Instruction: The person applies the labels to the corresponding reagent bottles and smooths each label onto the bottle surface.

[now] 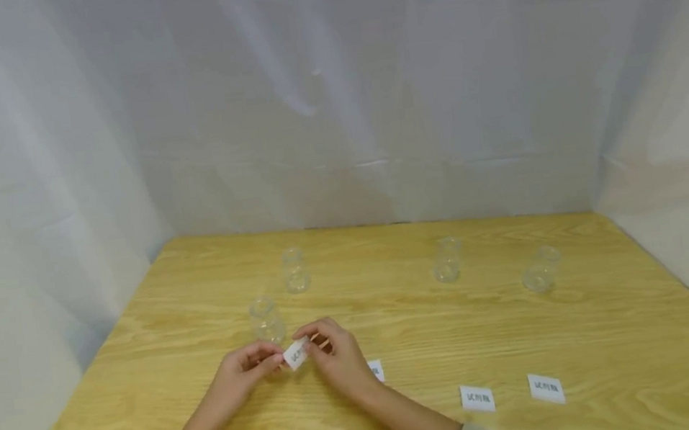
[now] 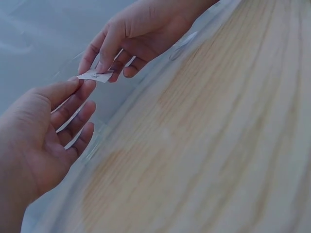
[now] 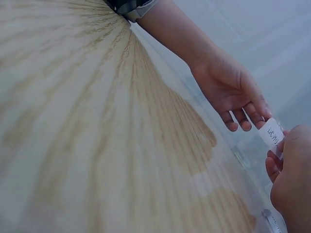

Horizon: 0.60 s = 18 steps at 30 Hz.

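Both hands hold one small white label (image 1: pixel 296 354) with dark printed characters, raised above the table. My left hand (image 1: pixel 246 374) pinches its left end between thumb and forefinger, the other fingers loosely bent, as the left wrist view shows. At the opposite end, the thumb and fingers of my right hand (image 1: pixel 339 361) grip the label and cover part of the print. Just beyond the hands a clear glass bottle (image 1: pixel 266 321) stands on the table. A second white label (image 1: pixel 376 371) lies partly hidden behind the right hand.
Farther back are more clear glass bottles: one at the left (image 1: pixel 295 271), another right of the middle (image 1: pixel 447 260), and a third at the right (image 1: pixel 541 270). Two printed labels lie at the front right, one (image 1: pixel 477 398) beside the other (image 1: pixel 547 388). Pale sheeting surrounds the wooden table (image 1: pixel 398 324).
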Tool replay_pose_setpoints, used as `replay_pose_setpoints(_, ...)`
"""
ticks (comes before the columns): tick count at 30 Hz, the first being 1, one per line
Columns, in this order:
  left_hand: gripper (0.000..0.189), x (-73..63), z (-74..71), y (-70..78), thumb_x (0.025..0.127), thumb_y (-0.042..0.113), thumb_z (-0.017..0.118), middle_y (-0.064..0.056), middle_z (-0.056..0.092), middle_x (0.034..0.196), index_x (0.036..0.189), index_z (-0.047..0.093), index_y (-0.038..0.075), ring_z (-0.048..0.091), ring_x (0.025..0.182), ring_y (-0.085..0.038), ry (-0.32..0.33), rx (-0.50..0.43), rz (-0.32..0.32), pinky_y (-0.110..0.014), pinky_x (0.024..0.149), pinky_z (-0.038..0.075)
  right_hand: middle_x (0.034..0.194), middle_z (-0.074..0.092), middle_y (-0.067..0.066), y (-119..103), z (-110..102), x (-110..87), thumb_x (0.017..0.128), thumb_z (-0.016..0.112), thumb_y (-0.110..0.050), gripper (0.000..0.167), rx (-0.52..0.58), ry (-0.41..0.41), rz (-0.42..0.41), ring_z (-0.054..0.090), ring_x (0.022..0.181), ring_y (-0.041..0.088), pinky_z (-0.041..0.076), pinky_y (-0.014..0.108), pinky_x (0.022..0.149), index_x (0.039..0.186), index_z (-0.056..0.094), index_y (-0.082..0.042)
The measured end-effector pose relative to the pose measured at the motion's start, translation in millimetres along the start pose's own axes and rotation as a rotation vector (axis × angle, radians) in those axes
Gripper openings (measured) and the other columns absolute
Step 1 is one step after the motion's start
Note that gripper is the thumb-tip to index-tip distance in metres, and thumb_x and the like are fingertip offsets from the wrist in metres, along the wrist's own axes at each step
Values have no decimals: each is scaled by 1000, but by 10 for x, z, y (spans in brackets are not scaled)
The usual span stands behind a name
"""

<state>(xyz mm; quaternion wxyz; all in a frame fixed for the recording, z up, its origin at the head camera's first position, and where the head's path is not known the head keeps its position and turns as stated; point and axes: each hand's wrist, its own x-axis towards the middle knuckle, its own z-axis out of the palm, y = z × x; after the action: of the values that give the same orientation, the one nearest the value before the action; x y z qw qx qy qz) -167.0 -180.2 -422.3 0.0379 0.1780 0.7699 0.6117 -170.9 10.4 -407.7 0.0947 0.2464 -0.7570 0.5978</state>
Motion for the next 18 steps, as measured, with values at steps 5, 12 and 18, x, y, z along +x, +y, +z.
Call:
replay_pose_setpoints(5, 20, -23, -8, 0, 92, 10, 55, -15, 63, 92, 101, 59, -8, 60, 82, -22, -11, -5, 13, -33, 73, 51, 94, 60, 7, 247, 67, 10, 84, 58, 6, 17, -5, -7, -6, 55, 77, 16, 47, 24, 64, 96, 66, -4)
replay_pose_setpoints(12, 19, -41, -16, 30, 92, 8, 55, -16, 62, 93, 102, 59, -8, 60, 83, -23, -36, 2, 24, -33, 74, 51, 95, 59, -2, 334, 69, 22, 86, 59, 0, 18, 16, -20, 15, 54, 78, 10, 47, 25, 66, 97, 67, -10)
replay_pose_setpoints(18, 19, -38, -14, 34, 92, 10, 56, -16, 62, 94, 102, 59, -6, 60, 83, -24, -41, 16, 32, -33, 75, 51, 95, 59, -2, 315, 53, 24, 86, 59, 0, 17, 12, -24, 26, 54, 79, 10, 48, 25, 66, 98, 67, -10)
